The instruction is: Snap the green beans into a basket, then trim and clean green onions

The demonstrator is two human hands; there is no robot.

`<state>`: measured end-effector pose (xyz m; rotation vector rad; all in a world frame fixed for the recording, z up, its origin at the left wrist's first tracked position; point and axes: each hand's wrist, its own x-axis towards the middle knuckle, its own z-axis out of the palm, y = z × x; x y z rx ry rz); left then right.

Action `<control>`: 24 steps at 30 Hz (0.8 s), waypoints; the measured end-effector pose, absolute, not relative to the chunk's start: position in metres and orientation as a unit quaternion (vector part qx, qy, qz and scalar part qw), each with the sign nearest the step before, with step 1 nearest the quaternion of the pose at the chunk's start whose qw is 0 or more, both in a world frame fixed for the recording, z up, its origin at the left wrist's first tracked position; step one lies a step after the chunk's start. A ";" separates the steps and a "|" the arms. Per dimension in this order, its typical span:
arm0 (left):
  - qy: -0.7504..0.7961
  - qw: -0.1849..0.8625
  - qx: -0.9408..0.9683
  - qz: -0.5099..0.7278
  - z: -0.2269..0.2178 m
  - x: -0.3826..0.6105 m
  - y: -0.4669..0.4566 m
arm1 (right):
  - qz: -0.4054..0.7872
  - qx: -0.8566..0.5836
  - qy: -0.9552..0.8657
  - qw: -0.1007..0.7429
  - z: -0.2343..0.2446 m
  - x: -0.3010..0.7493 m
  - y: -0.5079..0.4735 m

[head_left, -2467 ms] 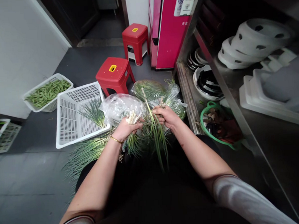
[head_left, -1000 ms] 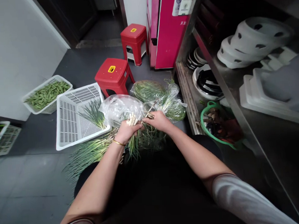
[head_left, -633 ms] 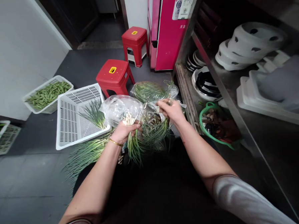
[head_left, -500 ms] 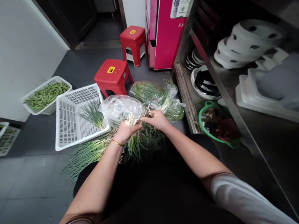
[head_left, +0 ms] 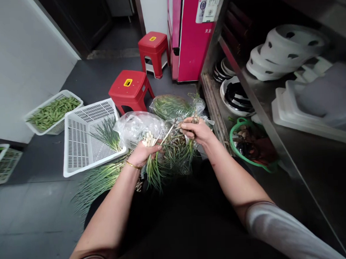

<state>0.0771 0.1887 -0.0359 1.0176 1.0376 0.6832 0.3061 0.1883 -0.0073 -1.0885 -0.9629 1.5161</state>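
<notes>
My left hand [head_left: 142, 153] is closed around a bunch of scallions [head_left: 153, 165], white root ends up and green tops hanging down. One longer white stalk slants from this bunch toward my right hand [head_left: 198, 129]. The right fingers are closed on more scallions with brownish root ends; some green leaves hang below that hand. Under and between the hands lies a loose heap of scallions [head_left: 174, 154]. A second pile of long scallions [head_left: 103, 183] spreads on the floor to the left. Beyond the hands sit a clear plastic bag [head_left: 139, 125] and a bagged bundle of greens [head_left: 171, 106].
A white basket [head_left: 72, 146] holds a few scallions; another basket [head_left: 37, 130] holds green beans. Two red stools, a near one [head_left: 127, 87] and a far one [head_left: 153, 43], stand ahead. At right are a metal shelf [head_left: 265, 113] and a green-rimmed basket [head_left: 234, 141].
My right hand has moved right and slightly away from the left hand, with scallions in it. The left hand has barely shifted and still grips its bunch.
</notes>
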 end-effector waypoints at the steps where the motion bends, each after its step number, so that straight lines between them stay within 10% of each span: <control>1: 0.467 0.689 0.465 0.301 -0.038 0.075 0.189 | 0.634 -0.439 -0.376 0.514 -0.004 0.311 0.189; 9: 0.496 0.653 0.514 0.252 -0.038 0.071 0.193 | 0.557 -0.476 -0.335 0.593 0.018 0.345 0.186; 24: 0.464 0.667 0.524 0.255 -0.031 0.075 0.187 | 0.443 -0.520 -0.605 0.409 -0.027 0.265 0.180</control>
